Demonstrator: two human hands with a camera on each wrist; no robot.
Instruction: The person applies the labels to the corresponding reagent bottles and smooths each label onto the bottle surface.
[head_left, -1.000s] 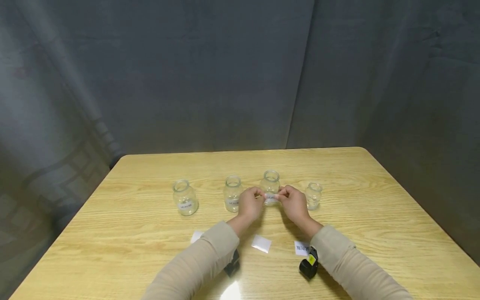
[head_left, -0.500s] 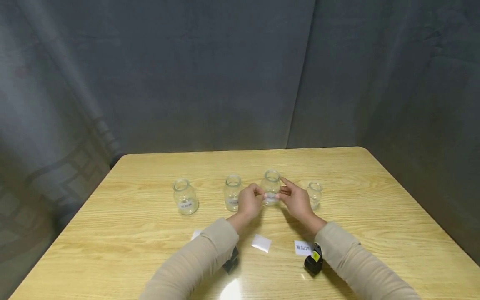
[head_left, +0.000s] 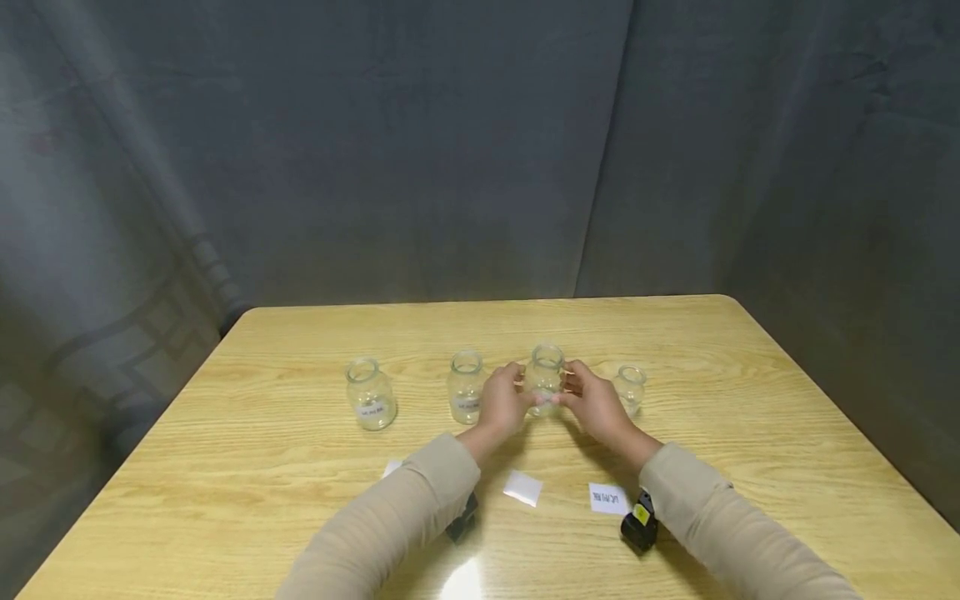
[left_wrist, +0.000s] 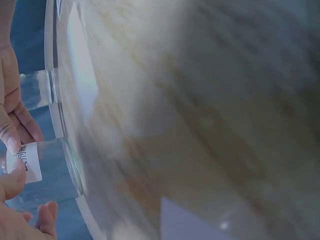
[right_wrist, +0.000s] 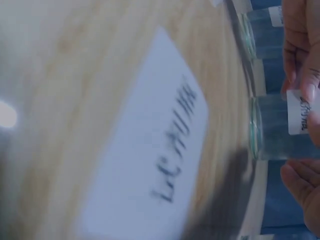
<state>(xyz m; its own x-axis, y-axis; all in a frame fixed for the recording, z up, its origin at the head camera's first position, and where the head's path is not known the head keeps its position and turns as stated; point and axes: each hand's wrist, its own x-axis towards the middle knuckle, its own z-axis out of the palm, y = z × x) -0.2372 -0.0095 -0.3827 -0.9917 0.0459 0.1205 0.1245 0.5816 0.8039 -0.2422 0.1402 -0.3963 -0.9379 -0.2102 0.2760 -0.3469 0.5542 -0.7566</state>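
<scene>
A clear glass jar [head_left: 546, 377] stands upright between my two hands. My left hand [head_left: 502, 404] holds its left side, and my right hand [head_left: 597, 405] grips it from the right with fingers curled around the side. Both thumbs press on a white label [right_wrist: 295, 119] with dark writing on the jar's front, partly covering it. In the left wrist view, the thumbs lie on the label and the jar's rim [left_wrist: 74, 167] points away from them.
Two labelled glass jars, one far left [head_left: 371, 396] and one in the middle [head_left: 466, 387], stand left of my hands. A smaller jar [head_left: 629, 388] is just right. Nearer lie a blank white card [head_left: 522, 487] and a written card [head_left: 606, 498] on the wooden table [head_left: 247, 467].
My fingers have moved from pinching the label's ends to wrapping around the jar's sides, thumbs on the label. The right forearm shifted slightly right, and the jar moved slightly right.
</scene>
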